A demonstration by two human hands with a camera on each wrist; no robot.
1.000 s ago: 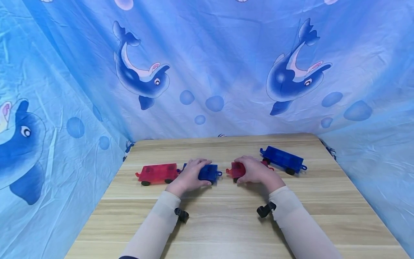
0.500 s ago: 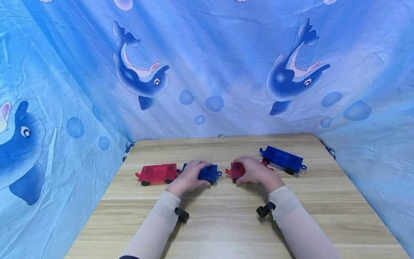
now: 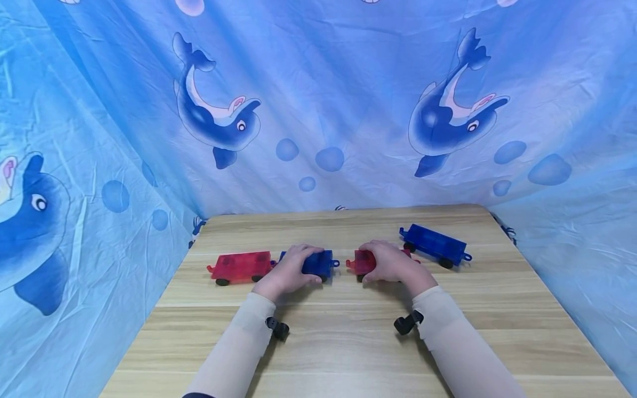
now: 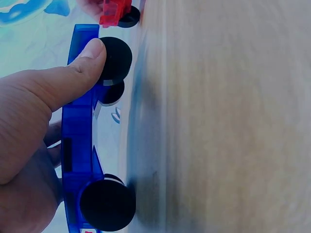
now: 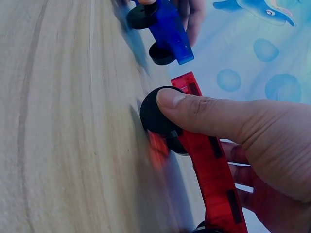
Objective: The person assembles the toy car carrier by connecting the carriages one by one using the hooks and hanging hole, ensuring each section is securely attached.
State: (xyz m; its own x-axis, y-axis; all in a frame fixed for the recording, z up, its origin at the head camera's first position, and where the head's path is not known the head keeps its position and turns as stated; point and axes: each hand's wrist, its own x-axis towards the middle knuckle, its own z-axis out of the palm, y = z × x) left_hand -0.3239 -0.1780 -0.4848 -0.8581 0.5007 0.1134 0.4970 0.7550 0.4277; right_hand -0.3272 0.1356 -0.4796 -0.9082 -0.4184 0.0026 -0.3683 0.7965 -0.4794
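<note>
My left hand [image 3: 292,271] grips a blue toy train wagon [image 3: 320,263] from above, its thumb by a black wheel [image 4: 116,60] in the left wrist view. Opposite, a red toy train wagon [image 3: 364,262] is held by my right hand [image 3: 393,264]; that thumb presses over a wheel [image 5: 154,114] in the right wrist view. The blue wagon's ring [image 3: 335,263] faces the red wagon's hook [image 3: 350,263] across a small gap. Behind my left hand, a second red wagon [image 3: 242,266] meets the held blue wagon's far end; whether they are hooked is unclear.
Another blue wagon [image 3: 436,244] stands at an angle behind the right hand, apart from the others. The wooden table [image 3: 333,354] ends at a dolphin-print curtain [image 3: 323,110] at the back and sides. Wrist cameras [image 3: 278,328] sit on both sleeves.
My left hand has shifted slightly left and away with its blue wagon, and the left red wagon has moved slightly left too. The right hand's red wagon has edged a little left.
</note>
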